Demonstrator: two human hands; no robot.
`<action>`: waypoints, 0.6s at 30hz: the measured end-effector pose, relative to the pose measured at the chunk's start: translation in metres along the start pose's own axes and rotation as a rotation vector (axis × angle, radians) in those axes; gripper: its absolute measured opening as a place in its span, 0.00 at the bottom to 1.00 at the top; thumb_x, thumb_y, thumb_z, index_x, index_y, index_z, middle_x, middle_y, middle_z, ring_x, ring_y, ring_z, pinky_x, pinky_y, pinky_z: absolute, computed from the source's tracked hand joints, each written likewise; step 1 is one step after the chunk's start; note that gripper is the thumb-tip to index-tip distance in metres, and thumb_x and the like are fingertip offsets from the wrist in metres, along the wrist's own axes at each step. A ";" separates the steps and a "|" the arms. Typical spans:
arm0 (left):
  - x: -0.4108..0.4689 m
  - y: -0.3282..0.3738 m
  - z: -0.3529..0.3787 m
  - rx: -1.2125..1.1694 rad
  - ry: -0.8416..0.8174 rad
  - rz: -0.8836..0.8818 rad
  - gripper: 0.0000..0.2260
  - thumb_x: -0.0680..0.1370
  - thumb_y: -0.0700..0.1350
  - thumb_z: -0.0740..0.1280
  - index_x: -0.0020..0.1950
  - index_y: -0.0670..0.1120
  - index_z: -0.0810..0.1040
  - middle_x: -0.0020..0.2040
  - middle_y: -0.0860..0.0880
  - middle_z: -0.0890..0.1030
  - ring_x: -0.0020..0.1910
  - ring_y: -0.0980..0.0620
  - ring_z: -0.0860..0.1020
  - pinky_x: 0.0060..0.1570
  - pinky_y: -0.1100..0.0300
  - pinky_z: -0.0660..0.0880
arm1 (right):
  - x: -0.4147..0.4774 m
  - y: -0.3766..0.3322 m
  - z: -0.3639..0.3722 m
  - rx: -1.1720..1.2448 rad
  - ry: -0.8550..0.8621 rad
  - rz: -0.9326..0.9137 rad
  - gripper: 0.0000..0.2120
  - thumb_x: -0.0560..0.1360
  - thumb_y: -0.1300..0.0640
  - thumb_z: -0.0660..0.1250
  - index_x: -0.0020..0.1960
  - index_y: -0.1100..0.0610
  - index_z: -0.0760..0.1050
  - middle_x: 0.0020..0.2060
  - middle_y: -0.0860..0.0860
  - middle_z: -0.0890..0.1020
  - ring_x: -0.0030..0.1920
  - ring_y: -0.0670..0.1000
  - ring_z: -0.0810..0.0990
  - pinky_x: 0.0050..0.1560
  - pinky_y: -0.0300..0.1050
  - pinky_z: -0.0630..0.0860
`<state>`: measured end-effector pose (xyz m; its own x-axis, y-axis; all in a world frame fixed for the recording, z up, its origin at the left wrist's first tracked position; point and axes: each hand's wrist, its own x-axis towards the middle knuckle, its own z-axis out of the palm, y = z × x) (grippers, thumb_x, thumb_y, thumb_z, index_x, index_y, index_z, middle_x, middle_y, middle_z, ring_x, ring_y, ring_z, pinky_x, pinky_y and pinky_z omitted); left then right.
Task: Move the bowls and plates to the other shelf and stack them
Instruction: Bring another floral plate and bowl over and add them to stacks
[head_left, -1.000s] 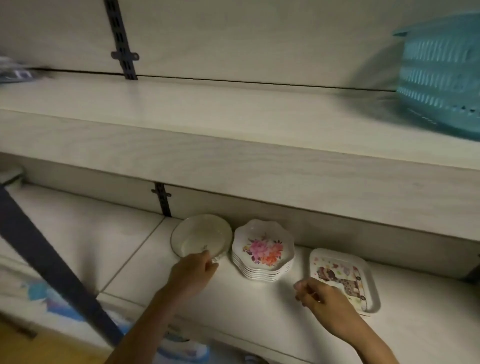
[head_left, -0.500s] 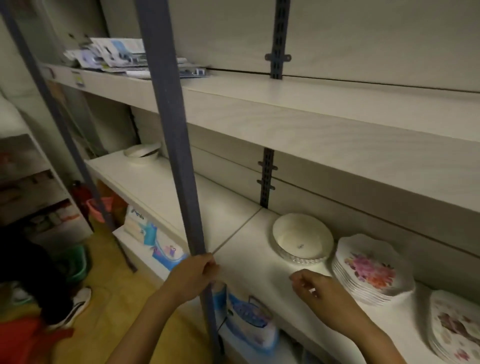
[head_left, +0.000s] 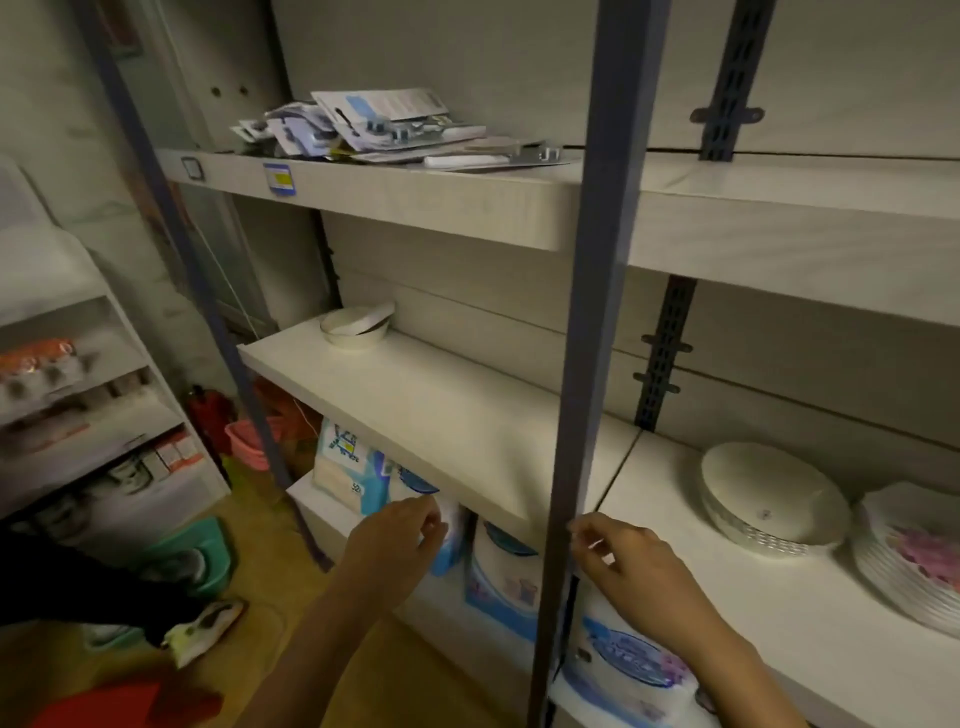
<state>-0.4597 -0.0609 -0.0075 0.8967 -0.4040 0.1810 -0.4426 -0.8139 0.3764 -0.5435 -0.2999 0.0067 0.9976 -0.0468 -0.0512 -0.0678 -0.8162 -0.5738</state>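
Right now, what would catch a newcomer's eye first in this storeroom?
Probably the blue upright post cutting down the middle, with both empty hands, left hand and right hand, on either side of it. Next, the white bowls and flowered plates stacked on the shelf at right.

The middle shelf (head_left: 467, 415) carries a white bowl (head_left: 355, 328) at its far left end, a cream bowl stack (head_left: 769, 501) on its right section, and a stack of floral plates (head_left: 909, 566) just beside that. The upper shelf (head_left: 415, 192) holds scattered packets (head_left: 374, 127).
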 end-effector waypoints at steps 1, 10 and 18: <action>0.001 -0.009 -0.005 0.002 0.001 -0.008 0.10 0.80 0.50 0.58 0.52 0.46 0.74 0.49 0.49 0.80 0.47 0.54 0.77 0.48 0.62 0.74 | 0.005 -0.011 0.006 0.007 0.010 0.002 0.12 0.79 0.48 0.57 0.61 0.46 0.72 0.53 0.47 0.81 0.51 0.49 0.79 0.51 0.44 0.77; 0.031 -0.096 -0.034 0.024 -0.024 -0.073 0.12 0.80 0.51 0.57 0.56 0.46 0.74 0.55 0.50 0.81 0.52 0.56 0.78 0.44 0.69 0.74 | 0.081 -0.070 0.045 -0.024 0.031 -0.045 0.12 0.79 0.49 0.58 0.61 0.46 0.72 0.54 0.45 0.80 0.51 0.47 0.79 0.51 0.43 0.78; 0.096 -0.183 -0.057 0.041 0.013 -0.130 0.09 0.80 0.50 0.58 0.51 0.48 0.75 0.47 0.51 0.81 0.41 0.57 0.78 0.43 0.64 0.78 | 0.191 -0.103 0.076 -0.087 0.034 -0.050 0.14 0.79 0.47 0.56 0.62 0.45 0.71 0.57 0.43 0.79 0.52 0.44 0.78 0.47 0.37 0.72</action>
<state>-0.2929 0.0731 -0.0068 0.9463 -0.2889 0.1451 -0.3225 -0.8754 0.3601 -0.3467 -0.1810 -0.0066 0.9997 -0.0227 0.0044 -0.0175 -0.8649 -0.5016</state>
